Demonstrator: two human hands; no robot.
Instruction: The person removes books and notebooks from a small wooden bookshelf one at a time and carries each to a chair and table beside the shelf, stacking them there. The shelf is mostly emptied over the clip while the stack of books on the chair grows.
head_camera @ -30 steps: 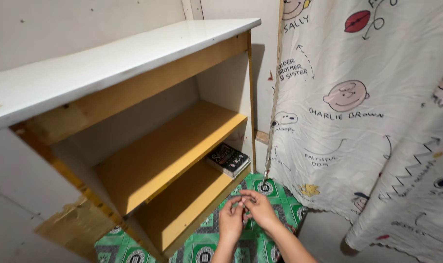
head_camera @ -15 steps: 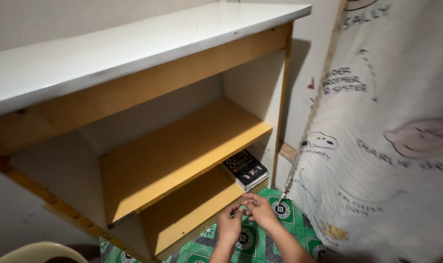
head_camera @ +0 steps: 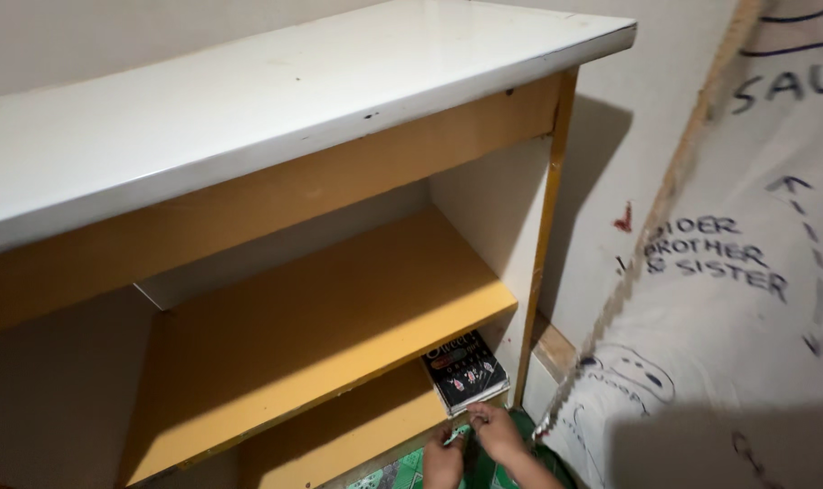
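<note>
Low in my view, both hands meet over a small object (head_camera: 458, 437) that I can't make out; it is tiny, pale, and mostly hidden by fingers. My left hand (head_camera: 442, 460) is curled with its fingertips pinched toward that small thing, and my right hand (head_camera: 497, 430) bends in from the other side, fingers closed down on the same spot. So both look closed on it, fingertip to fingertip, though what exactly they grip I cannot tell. The hands hover just above a green patterned mat (head_camera: 410, 471) on the floor, right in front of the bottom corner of the shelf unit.

Just above my hands, a dark book (head_camera: 466, 370) with a red and white cover lies flat at the right end of the lower shelf (head_camera: 357, 435), its corner sticking slightly past the shelf's front edge. Above that runs the wider orange-yellow middle shelf (head_camera: 321, 335), bare wood as far as I see. The shelf unit has a white top (head_camera: 248, 118) with a few dark specks and an orange upright (head_camera: 543, 244) at its right side.

To the right hangs a white cloth (head_camera: 728, 344) with black hand-drawn lettering and cartoon figures, draped close beside the unit against a pale wall (head_camera: 602, 208).
</note>
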